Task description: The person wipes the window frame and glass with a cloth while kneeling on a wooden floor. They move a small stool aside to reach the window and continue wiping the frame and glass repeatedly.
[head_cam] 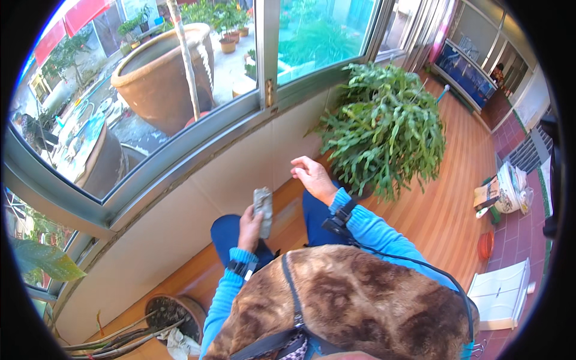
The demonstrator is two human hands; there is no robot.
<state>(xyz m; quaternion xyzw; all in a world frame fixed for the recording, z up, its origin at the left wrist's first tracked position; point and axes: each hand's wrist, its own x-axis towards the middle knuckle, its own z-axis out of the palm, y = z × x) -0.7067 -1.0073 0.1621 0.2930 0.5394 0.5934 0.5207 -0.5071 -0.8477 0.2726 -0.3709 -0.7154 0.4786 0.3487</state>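
Note:
My left hand (pixel 250 228) grips a flat, oblong grey thing (pixel 263 211) with a rough, creased surface; whether it is a folded cloth or something stiff I cannot tell. It is held upright above my knee, close to the tiled wall (pixel 216 198) under the window. To its right, my right hand (pixel 315 177) hovers with loosely bent fingers, and nothing shows in them. Just beyond that hand stands a bushy potted Christmas cactus (pixel 387 126), its flat green stems hanging over and mostly hiding the pot. Hand and stems appear apart.
A metal window frame (pixel 189 148) runs along the left above the wooden floor (pixel 450 180). At lower left stands a soil-filled pot (pixel 175 317) with bare stems. A white bag (pixel 510 189), an orange-red bowl (pixel 486 245) and a small white cabinet (pixel 499 292) are on the right.

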